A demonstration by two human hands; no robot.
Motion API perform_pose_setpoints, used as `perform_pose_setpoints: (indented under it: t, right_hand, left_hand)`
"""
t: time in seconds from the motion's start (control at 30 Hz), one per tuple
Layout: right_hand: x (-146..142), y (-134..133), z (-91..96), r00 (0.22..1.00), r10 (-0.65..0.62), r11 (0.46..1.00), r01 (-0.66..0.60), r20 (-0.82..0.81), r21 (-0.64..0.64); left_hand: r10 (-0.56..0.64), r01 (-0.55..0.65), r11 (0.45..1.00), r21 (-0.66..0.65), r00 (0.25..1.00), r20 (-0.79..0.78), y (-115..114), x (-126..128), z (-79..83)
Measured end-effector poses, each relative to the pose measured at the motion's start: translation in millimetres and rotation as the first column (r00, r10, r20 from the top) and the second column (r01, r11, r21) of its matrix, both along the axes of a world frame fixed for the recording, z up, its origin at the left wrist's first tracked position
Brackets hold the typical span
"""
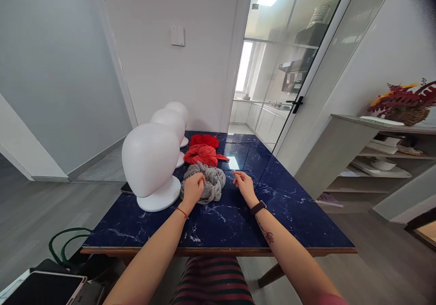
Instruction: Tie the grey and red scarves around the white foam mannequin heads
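A grey twisted scarf lies bunched on the dark blue marble table. My left hand is closed on its near left edge. My right hand rests just right of the scarf, fingers loosely curled and apart, holding nothing. Behind the grey scarf lie an orange-red scarf and a darker red one. Three white foam mannequin heads stand along the table's left side, the nearest beside my left hand.
A glass door with a black handle stands beyond the table's right. Open shelves with a basket of red leaves are at the far right. A tablet and green cord lie at lower left.
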State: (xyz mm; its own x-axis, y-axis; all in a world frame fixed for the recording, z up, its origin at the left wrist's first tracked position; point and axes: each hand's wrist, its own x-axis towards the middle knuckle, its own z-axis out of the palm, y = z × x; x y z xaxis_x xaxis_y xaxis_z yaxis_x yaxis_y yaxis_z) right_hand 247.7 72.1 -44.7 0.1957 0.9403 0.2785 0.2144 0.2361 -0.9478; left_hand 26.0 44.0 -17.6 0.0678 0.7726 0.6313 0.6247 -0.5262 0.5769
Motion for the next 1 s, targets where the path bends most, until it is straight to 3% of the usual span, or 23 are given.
perform_pose_setpoints:
  t: [0.23,0.4,0.63,1.0]
  right_hand:
    - [0.8,-0.4,1.3,1.0,-0.009,1.0,0.009,0.0,0.008]
    - [3.9,0.7,1.6,1.0,-0.023,1.0,0.024,-0.02,0.01]
    - [8.3,2.9,0.1,0.998,-0.039,0.999,0.041,-0.056,0.023]
    - [7.6,2.2,-0.3,0.997,-0.037,0.999,0.038,-0.064,0.019]
  left_hand:
    - [0.064,-0.063,0.998,-0.01,0.997,0.035,2.5,-1.8,-2.7]
    - [0.203,-0.189,0.978,-0.084,0.953,0.224,4.6,-5.6,-1.0]
    - [0.283,-0.241,0.958,-0.154,0.881,0.38,6.0,-6.5,1.6]
    - [0.224,-0.171,0.971,-0.165,0.893,0.391,4.7,-5.4,3.2]
